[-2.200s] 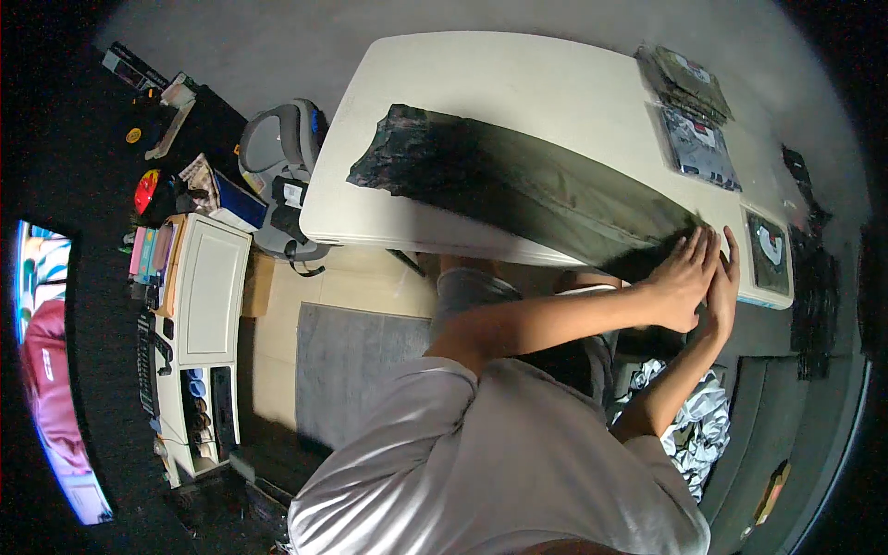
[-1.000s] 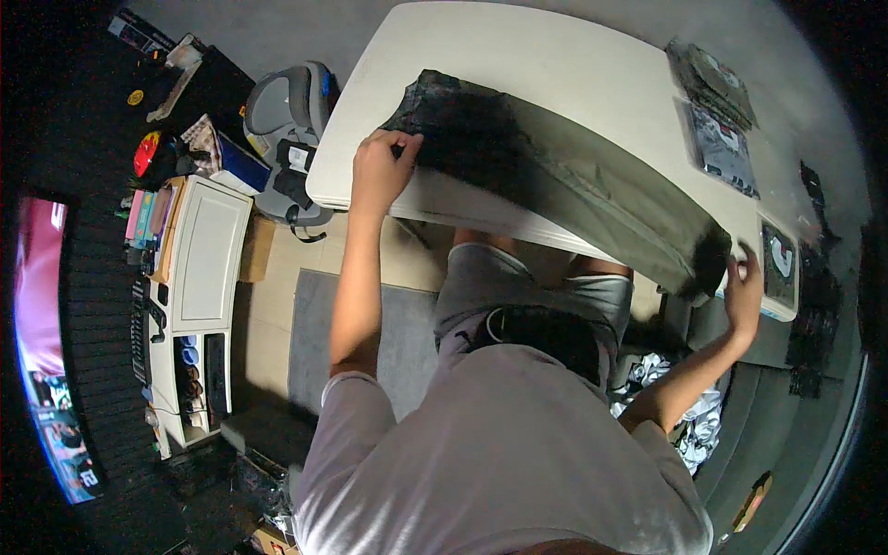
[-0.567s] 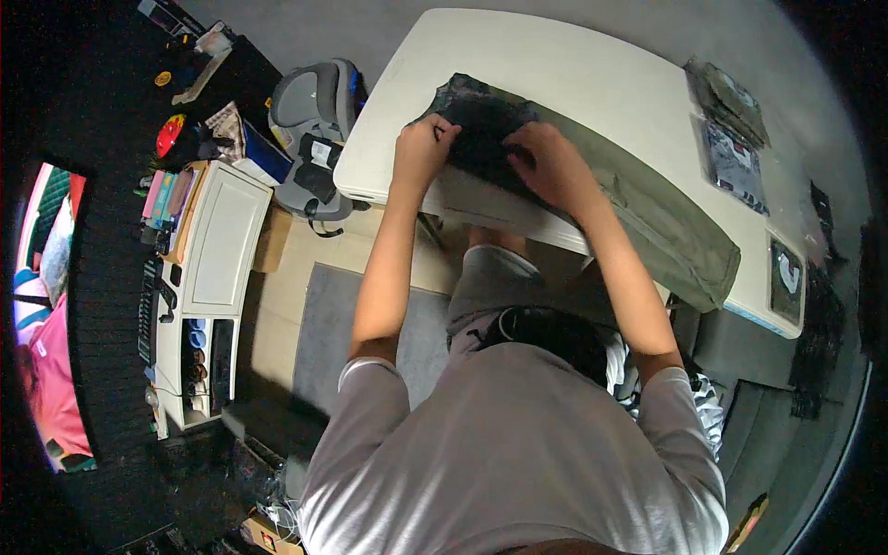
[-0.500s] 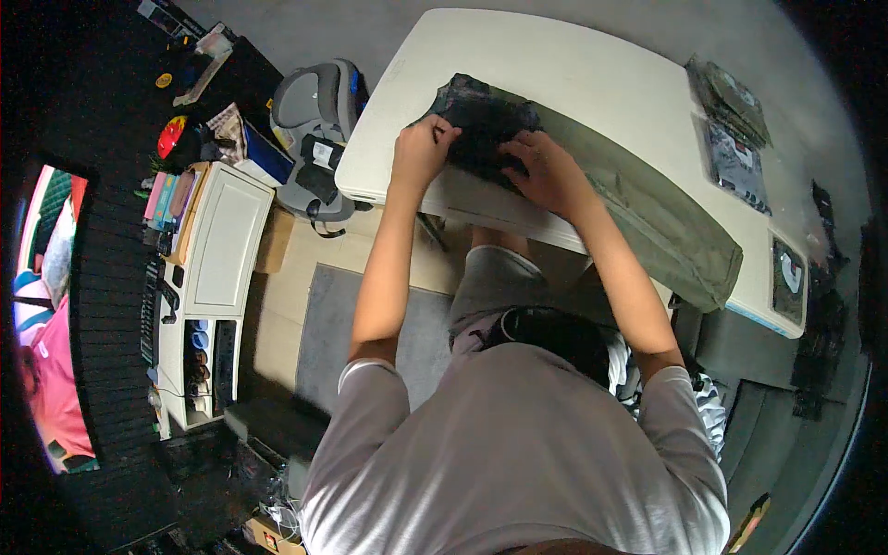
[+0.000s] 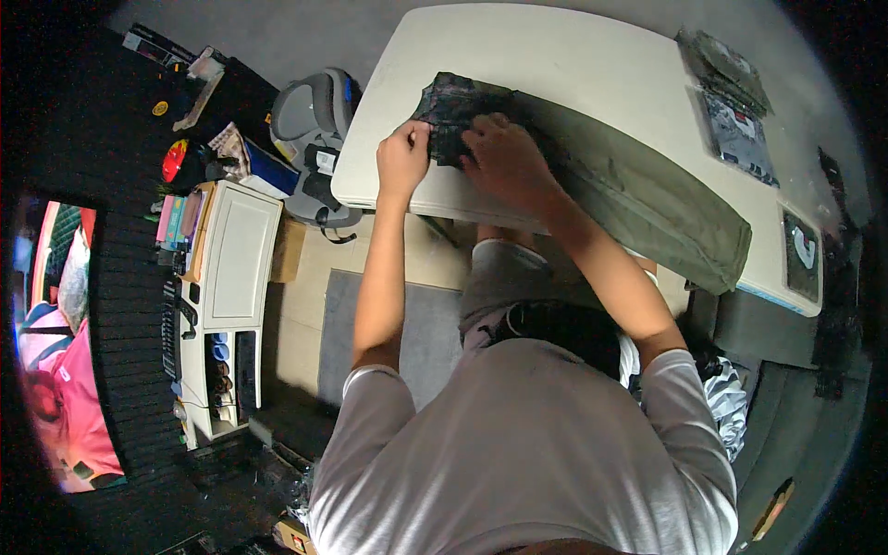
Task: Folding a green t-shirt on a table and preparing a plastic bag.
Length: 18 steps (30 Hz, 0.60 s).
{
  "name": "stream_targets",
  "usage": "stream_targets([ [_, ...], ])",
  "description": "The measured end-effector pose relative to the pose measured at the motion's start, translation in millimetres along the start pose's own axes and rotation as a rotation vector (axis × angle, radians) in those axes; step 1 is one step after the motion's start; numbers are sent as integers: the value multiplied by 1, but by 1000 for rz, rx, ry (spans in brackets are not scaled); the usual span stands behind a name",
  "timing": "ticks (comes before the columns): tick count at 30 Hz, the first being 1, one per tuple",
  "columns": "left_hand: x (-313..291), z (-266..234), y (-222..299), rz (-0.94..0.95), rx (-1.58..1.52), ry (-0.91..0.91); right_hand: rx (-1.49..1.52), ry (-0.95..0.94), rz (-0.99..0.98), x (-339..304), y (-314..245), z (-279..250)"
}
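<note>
Anchor the left hand (image 5: pixel 404 163), seemingly pinching the green garment (image 5: pixel 647 190) at ten o'clock, and smooth toward four with the spread right hand (image 5: pixel 507 165).

Head fisheye looks steeply down, shirt (image 5: pixel 527 435) at 5 o'clock. Table (image 5: pixel 573 55) near, 1 o'clock; screen (image 5: pixel 79 370) farther, 9 o'clock.

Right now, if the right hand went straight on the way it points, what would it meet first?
Probably the dark end of the olive garment, lying ahead of the right hand on the white table; depth is unclear, and it may already touch it.
</note>
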<state>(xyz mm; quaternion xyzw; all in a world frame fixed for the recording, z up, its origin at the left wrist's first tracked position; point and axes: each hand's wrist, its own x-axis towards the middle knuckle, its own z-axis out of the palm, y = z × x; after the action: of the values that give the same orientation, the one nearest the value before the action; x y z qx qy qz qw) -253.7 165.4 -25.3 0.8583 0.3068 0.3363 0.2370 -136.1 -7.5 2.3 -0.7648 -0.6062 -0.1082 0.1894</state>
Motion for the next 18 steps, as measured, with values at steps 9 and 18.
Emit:
stream_targets([
  [9, -18, -6, -5, 195, 100, 81, 124, -53, -142, 17, 10, 50],
  [18, -17, -5, -1, 167, 103, 124, 199, -41, -60, 25, 9, 19],
])
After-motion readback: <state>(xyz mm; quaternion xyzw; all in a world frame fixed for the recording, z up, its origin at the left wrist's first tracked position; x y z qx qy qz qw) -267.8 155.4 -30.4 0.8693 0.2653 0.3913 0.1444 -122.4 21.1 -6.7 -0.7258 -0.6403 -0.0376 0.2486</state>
